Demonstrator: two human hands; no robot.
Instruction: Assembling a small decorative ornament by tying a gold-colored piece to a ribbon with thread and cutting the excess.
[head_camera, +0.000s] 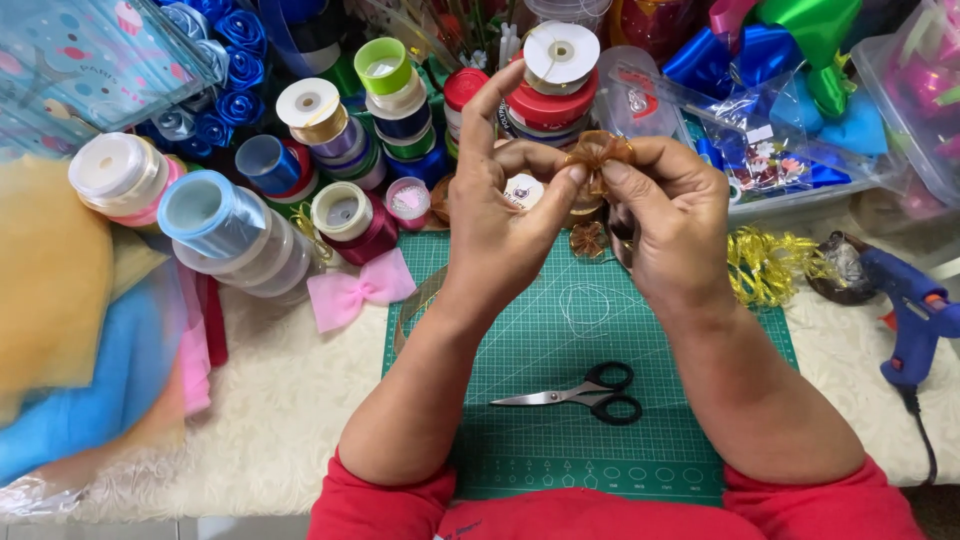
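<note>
Near the upper middle of the frame, both hands meet above the green cutting mat (540, 330). The left hand (500, 215) and the right hand (672, 225) each pinch a small brown sheer ribbon bow (598, 155) between thumb and fingertips, holding it up in the air, with the left index finger raised. Black-handled scissors (585, 393) lie shut on the mat in the lower middle. A pink bow (360, 288) rests at the mat's left edge, beside stacked ribbon spools (340, 150) in the upper left. A blue glue gun (915, 310) lies at the right edge, near gold tinsel ribbon (765, 262)
</note>
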